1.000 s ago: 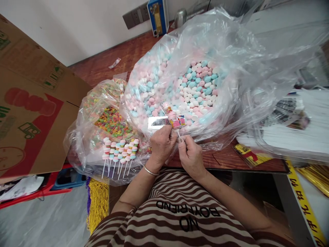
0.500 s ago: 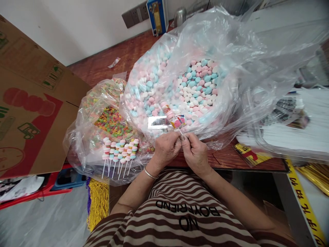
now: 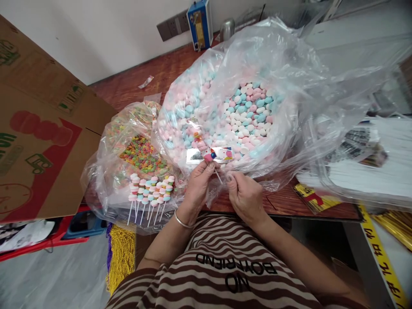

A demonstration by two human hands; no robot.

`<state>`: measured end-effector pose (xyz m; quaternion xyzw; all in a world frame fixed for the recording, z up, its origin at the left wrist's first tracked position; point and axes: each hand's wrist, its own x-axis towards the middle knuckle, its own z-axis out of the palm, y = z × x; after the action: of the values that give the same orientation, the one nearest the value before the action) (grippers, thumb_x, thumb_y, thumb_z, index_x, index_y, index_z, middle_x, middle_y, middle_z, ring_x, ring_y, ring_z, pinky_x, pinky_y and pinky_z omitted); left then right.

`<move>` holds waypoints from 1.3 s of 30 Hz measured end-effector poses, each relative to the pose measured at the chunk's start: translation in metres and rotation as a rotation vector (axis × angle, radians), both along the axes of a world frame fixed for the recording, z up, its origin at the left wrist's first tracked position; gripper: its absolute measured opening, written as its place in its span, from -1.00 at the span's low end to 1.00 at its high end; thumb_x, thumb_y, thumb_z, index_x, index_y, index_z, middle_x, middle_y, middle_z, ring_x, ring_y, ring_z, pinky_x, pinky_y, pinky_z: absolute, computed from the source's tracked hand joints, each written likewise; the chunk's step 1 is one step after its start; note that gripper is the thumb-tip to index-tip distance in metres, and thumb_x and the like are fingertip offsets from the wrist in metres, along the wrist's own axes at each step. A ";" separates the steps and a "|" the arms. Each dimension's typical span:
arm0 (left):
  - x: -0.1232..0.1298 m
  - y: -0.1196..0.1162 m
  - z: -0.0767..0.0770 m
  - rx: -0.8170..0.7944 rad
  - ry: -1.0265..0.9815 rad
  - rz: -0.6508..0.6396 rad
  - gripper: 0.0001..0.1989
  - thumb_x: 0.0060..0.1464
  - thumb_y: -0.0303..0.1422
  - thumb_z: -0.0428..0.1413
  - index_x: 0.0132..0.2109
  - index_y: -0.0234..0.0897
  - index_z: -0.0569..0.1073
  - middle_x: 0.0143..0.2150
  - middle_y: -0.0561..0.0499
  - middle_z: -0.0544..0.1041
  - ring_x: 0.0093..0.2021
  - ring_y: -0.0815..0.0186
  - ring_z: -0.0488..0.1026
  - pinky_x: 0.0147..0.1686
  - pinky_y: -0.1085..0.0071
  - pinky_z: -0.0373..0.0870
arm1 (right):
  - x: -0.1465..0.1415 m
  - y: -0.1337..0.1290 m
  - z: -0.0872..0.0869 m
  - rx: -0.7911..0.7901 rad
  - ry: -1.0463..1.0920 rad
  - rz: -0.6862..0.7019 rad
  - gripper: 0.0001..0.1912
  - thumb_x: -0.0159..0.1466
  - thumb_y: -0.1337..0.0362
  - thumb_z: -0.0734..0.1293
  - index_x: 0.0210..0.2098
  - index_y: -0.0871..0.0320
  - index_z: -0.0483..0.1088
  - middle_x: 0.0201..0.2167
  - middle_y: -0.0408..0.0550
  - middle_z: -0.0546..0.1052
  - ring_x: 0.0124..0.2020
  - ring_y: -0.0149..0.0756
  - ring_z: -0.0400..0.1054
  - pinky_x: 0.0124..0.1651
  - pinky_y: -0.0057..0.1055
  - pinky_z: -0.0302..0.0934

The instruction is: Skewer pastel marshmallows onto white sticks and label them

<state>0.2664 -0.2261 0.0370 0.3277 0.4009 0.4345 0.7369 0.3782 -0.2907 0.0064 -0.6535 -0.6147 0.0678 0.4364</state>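
My left hand (image 3: pixel 198 184) pinches a candy skewer in a clear wrapper (image 3: pixel 210 155) near its printed lower end; the white stick points down to the right. Beside the stick, my right hand (image 3: pixel 245 195) is closed, its thumb against the fingers; anything inside is too small to make out. Behind both hands lies a large clear bag of pink, blue and white candies (image 3: pixel 247 116). Several candy skewers (image 3: pixel 151 189) rest at the left on a clear bag of small multicoloured candies (image 3: pixel 141 150).
A cardboard box (image 3: pixel 41 124) stands at the left. White sticks in a clear bag (image 3: pixel 392 159) lie on the right, with a yellow packet (image 3: pixel 313 198) near the table edge. A blue box (image 3: pixel 200 25) stands by the wall.
My left hand has shifted left with the wrapped skewer, and my right hand has come away from the stick. The printed wrapper end has turned, and the white stick shows more.
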 end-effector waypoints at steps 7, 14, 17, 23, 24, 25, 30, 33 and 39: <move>-0.010 0.002 -0.007 -0.014 0.080 -0.174 -0.64 0.00 -0.10 0.34 -0.29 -0.32 0.50 -0.52 0.15 0.39 -0.60 0.51 0.31 -0.60 0.59 0.28 | 0.008 0.029 -0.005 0.080 -0.036 -0.036 -0.72 0.46 0.23 0.18 0.05 0.16 0.41 -0.24 0.07 0.61 -0.26 -0.14 0.48 -0.17 -0.28 0.29; -0.008 0.005 -0.017 -0.020 0.177 -0.191 -0.58 0.01 -0.02 0.31 -0.34 -0.31 0.44 -0.54 0.15 0.37 -0.64 0.51 0.29 -0.64 0.56 0.33 | 0.002 0.042 -0.015 0.099 -0.021 -0.003 -0.78 0.46 0.25 0.17 -0.06 0.17 0.42 -0.31 0.05 0.58 -0.32 -0.17 0.46 -0.22 -0.31 0.27; -0.007 0.006 -0.018 0.011 0.257 -0.193 -0.57 0.02 0.00 0.29 -0.32 -0.31 0.45 -0.53 0.15 0.39 -0.63 0.49 0.30 -0.61 0.54 0.35 | 0.003 0.049 -0.019 0.063 -0.089 -0.031 -0.75 0.46 0.27 0.12 -0.19 0.17 0.41 -0.42 0.03 0.51 -0.38 -0.16 0.41 -0.28 -0.32 0.22; -0.011 0.009 -0.025 0.118 0.260 -0.065 -0.64 0.09 -0.05 0.25 -0.27 -0.30 0.53 -0.47 0.10 0.46 -0.48 0.43 0.39 -0.41 0.50 0.38 | 0.005 0.033 -0.003 -0.035 0.062 -0.052 -0.78 0.44 0.19 0.13 -0.11 0.14 0.35 -0.32 0.01 0.56 -0.34 -0.19 0.45 -0.30 -0.36 0.23; -0.012 0.009 -0.025 0.144 0.279 -0.030 -0.66 0.10 -0.07 0.25 -0.26 -0.29 0.55 -0.44 0.08 0.48 -0.43 0.42 0.41 -0.34 0.48 0.38 | 0.004 0.028 0.001 -0.060 0.122 -0.037 -0.78 0.44 0.17 0.15 -0.09 0.14 0.34 -0.30 0.00 0.57 -0.33 -0.20 0.46 -0.30 -0.37 0.24; -0.012 0.008 -0.025 0.169 0.306 -0.003 -0.68 0.11 -0.08 0.26 -0.25 -0.29 0.58 -0.40 0.06 0.51 -0.38 0.40 0.43 -0.28 0.47 0.39 | 0.002 0.022 0.004 -0.098 0.179 0.002 -0.79 0.44 0.15 0.17 -0.09 0.13 0.34 -0.32 -0.02 0.57 -0.34 -0.21 0.46 -0.31 -0.38 0.24; -0.009 0.004 -0.017 0.279 0.350 0.013 -0.72 0.12 -0.13 0.27 -0.19 -0.26 0.64 -0.25 0.01 0.57 -0.19 0.31 0.46 -0.11 0.43 0.37 | -0.003 0.009 0.005 -0.197 0.375 0.282 -0.70 0.47 0.21 0.11 -0.39 0.08 0.26 -0.55 -0.20 0.40 -0.53 -0.36 0.29 -0.42 -0.47 0.15; -0.005 0.006 -0.006 0.223 0.109 0.044 -0.61 0.03 -0.05 0.32 -0.14 -0.25 0.62 -0.22 0.00 0.57 -0.20 0.30 0.48 -0.07 0.38 0.40 | -0.001 0.006 0.001 -0.136 0.344 0.275 -0.71 0.47 0.24 0.12 -0.38 0.09 0.28 -0.55 -0.22 0.36 -0.53 -0.39 0.27 -0.43 -0.49 0.11; -0.011 0.036 0.027 0.072 -0.269 0.160 -0.50 -0.06 0.07 0.33 -0.22 -0.28 0.50 -0.37 0.05 0.49 -0.41 0.38 0.45 -0.27 0.39 0.48 | 0.004 -0.008 -0.003 -0.110 0.240 0.340 -0.76 0.47 0.29 0.13 -0.24 0.11 0.38 -0.52 -0.22 0.42 -0.53 -0.41 0.34 -0.44 -0.52 0.14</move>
<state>0.2554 -0.1898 0.0638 0.2596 0.3076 0.5459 0.7348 0.3825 -0.2982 0.0037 -0.5506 -0.6549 0.2512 0.4525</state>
